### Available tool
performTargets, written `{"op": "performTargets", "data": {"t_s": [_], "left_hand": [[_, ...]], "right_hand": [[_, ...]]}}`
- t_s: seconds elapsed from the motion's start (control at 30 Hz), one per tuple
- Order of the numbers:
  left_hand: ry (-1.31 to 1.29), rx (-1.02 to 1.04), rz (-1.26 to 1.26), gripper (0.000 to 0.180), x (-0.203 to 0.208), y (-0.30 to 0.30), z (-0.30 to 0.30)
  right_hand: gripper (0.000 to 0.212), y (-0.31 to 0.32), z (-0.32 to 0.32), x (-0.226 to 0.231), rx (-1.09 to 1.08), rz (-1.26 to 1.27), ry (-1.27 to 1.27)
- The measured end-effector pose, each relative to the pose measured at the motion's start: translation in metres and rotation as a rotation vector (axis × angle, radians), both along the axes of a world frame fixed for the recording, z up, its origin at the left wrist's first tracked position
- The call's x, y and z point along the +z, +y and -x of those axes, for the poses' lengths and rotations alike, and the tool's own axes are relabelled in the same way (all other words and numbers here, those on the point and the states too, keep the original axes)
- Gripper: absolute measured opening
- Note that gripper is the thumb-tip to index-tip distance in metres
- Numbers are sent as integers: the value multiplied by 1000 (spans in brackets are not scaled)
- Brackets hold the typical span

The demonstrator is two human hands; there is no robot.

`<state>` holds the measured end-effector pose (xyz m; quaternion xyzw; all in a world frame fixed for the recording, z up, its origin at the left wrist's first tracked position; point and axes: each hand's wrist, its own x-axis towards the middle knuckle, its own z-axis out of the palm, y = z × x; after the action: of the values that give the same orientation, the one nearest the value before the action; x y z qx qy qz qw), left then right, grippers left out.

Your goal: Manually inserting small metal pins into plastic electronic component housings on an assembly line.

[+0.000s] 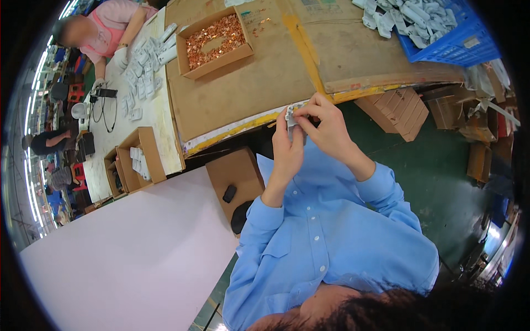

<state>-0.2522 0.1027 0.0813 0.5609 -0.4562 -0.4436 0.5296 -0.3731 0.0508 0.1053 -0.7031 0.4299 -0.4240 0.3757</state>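
Just off the front edge of the cardboard-covered table, my left hand (pixel 287 151) is closed around a small whitish-grey plastic part (pixel 290 117), held upright. My right hand (pixel 329 128) meets it from the right, thumb and forefinger pinched together at the part's upper end. Whatever sits between those right fingertips is too small and covered to make out. On the table beyond, a shallow cardboard box (pixel 225 64) holds many small copper-coloured metal pieces (pixel 212 37). More white plastic parts (pixel 411 19) are heaped in a blue plastic crate (pixel 461 47) at the far right.
At left, a co-worker in pink (pixel 107 27) with a gloved hand sits by a white table (pixel 113 129) bearing scattered white parts (pixel 144 69) and a cardboard box (pixel 154 151). A white board (pixel 138 243) lies left of me. Cartons (pixel 400 113) stand on the green floor.
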Motion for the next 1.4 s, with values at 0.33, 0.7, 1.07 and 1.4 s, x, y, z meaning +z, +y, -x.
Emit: {"op": "performTargets", "data": {"t_s": [0.33,0.7,1.07,1.4], "left_hand": [[99,-113,14,38,6,5,-2],[142,-63,-83,33,6,-1,-3],[6,-68,-111,30,5,1,-3],[-86,-54,-53,26,19,5,-3]], "right_hand": [[27,-9,14,2,16,-321,-199],[18,-1,10,4,-6,-77,19],[16,-6,14,1,23,-224,42],[22,-1,11,8,8,-133,203]]}}
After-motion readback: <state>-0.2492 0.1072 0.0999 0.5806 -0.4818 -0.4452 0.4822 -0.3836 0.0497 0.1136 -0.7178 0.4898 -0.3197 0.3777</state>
